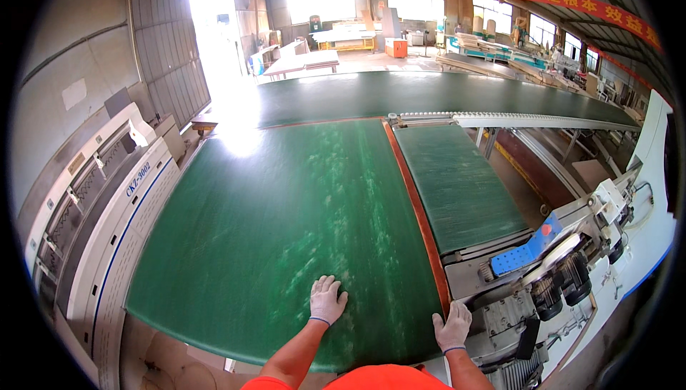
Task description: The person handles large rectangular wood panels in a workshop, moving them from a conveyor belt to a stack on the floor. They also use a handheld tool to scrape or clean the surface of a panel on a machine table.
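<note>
My left hand, in a white glove, lies flat on a wide green belt table near its front edge, fingers stretched out and nothing held. Over the table's right edge rests my right hand, gloved as well, with thumb and fingers apart and nothing visible in it. It is beside the lower end of the reddish-brown edge strip. Pale scuffs mark the green surface ahead of my left hand.
On the right, a narrower green belt leads to a machine with motors and a blue bracket. A long conveyor crosses beyond the table. A white machine stands left. Stacked panels lie farther back.
</note>
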`<state>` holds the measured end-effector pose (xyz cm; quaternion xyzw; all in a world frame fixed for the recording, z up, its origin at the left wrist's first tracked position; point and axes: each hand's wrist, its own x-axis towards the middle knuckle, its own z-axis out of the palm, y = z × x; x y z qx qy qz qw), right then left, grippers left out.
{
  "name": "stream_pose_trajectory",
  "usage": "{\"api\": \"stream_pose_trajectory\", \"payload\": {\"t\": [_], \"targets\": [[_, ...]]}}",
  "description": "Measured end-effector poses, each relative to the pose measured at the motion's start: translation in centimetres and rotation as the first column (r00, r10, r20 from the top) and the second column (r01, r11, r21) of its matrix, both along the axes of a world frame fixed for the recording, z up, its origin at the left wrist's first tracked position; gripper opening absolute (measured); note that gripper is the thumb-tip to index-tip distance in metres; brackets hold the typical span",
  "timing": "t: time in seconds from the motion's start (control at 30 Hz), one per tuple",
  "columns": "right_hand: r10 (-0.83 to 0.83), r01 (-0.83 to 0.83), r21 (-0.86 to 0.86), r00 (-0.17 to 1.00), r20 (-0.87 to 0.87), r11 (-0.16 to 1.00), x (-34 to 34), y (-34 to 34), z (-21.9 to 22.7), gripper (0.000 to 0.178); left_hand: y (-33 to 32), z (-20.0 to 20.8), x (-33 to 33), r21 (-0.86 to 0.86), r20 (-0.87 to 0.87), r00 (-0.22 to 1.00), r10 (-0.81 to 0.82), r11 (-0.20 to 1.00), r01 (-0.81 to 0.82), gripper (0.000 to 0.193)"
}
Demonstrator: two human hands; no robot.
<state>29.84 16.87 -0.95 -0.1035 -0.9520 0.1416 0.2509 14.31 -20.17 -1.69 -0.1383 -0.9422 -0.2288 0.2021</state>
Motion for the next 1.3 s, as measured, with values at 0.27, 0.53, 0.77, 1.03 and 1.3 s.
{"api": "stream_pose_trajectory", "payload": {"t": [0.27,0.53,0.77,1.03,1.3], "targets": [[-0.016,0.016,-0.014,1.0,-0.001,1.0,0.2,-0.1,0.3,0.068,0.1,0.4,0.1,0.005,-0.012,1.0,-0.008,1.0,0.008,0.043],[0.0,0.0,-0.013,1.0,-0.028,1.0,0.0,-0.2,0.6,0.066,-0.2,0.1,0.0,-0.01,-0.006,1.0,-0.007,1.0,0.007,0.042],[-0.016,0.016,-0.004,1.0,-0.022,1.0,0.0,-0.1,0.3,0.066,-0.1,0.0,-0.1,-0.006,-0.01,1.0,-0.003,1.0,0.003,0.042],[-0.02,0.02,-0.008,1.0,-0.024,1.0,0.1,0.1,0.2,0.067,0.0,0.2,0.3,0.007,-0.012,1.0,0.004,1.0,-0.004,0.042],[-0.012,0.011,-0.015,1.0,-0.026,1.0,0.0,0.2,0.2,0.066,0.0,0.3,0.2,0.014,0.002,1.0,0.0,1.0,0.0,0.042]]}}
